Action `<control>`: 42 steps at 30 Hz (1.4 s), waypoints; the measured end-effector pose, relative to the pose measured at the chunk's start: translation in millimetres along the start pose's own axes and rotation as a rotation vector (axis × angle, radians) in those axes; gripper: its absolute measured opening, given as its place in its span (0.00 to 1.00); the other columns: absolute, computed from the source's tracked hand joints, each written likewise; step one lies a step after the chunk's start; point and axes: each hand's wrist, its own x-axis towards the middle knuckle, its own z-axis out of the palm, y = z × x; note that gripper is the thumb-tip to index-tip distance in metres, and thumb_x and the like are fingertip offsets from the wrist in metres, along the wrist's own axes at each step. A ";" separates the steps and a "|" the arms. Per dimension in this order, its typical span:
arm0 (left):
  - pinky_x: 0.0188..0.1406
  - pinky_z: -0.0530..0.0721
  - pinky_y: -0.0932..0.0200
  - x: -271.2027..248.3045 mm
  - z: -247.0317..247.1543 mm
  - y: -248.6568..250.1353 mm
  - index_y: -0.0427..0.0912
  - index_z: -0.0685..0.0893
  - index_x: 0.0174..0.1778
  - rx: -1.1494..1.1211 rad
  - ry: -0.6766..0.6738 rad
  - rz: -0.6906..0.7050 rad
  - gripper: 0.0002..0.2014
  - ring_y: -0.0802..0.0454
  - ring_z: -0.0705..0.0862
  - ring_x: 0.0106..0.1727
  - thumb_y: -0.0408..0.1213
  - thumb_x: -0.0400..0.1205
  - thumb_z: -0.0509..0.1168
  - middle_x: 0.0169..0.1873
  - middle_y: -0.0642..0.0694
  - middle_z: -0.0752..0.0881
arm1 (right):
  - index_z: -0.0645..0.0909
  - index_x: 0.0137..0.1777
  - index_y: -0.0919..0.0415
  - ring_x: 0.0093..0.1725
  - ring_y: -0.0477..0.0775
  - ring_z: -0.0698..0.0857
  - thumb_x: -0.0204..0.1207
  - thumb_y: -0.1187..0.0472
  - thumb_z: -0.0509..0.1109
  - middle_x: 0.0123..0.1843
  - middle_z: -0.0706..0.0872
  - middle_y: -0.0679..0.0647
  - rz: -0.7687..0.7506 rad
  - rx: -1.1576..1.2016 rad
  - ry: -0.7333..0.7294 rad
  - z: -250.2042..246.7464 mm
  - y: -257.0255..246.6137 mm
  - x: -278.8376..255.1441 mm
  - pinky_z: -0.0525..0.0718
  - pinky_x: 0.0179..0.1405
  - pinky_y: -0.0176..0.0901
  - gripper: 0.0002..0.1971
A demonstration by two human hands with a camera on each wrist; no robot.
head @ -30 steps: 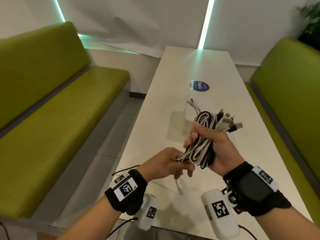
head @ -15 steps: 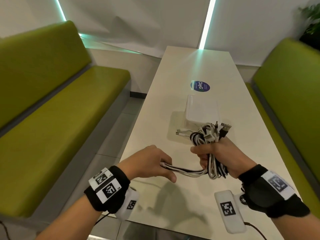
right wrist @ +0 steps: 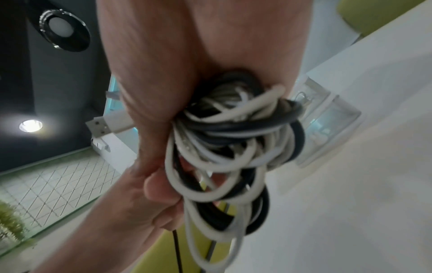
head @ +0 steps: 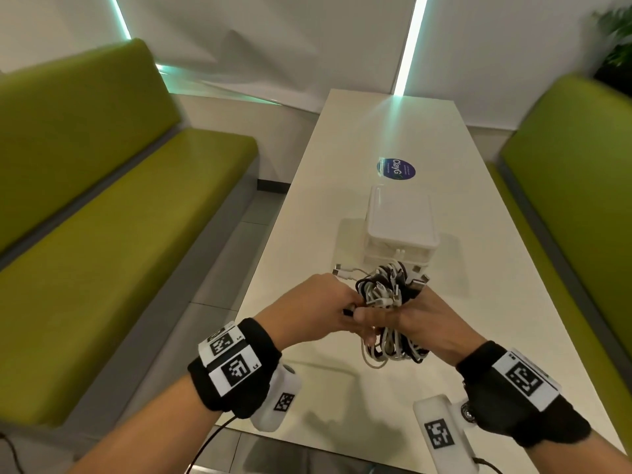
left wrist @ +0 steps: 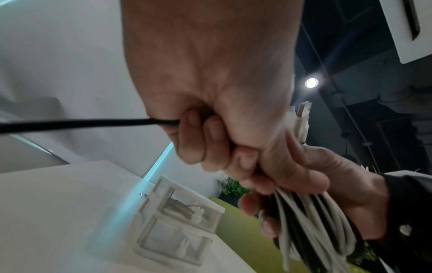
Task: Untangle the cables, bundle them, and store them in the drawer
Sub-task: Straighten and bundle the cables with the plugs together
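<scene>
A bundle of black and white looped cables (head: 388, 302) is gripped above the near end of the long white table (head: 485, 302) by the right hand (head: 434, 323). The left hand (head: 318, 309) is curled tight around one black strand. A small clear plastic drawer box (head: 400, 227) sits just beyond, and further away a round blue sticker (head: 396, 169) is seen, reading "ClayG".

Head downward; wrists close, upward.

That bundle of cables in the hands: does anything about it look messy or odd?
Yes. The cable bundle, gripped by the right hand with the left hand pinching it, is uneven: black and white loops cross, connector ends stick out on top, and loops sag below. The drawer box looks shut.
</scene>
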 end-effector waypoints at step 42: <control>0.33 0.74 0.67 9.6 -20.4 -22.9 0.51 0.86 0.52 -0.491 0.293 -0.105 0.13 0.64 0.82 0.30 0.41 0.73 0.78 0.31 0.50 0.90 | 0.83 0.39 0.61 0.25 0.57 0.81 0.68 0.75 0.72 0.26 0.81 0.60 0.247 0.053 0.218 -16.4 27.7 14.3 0.81 0.31 0.48 0.08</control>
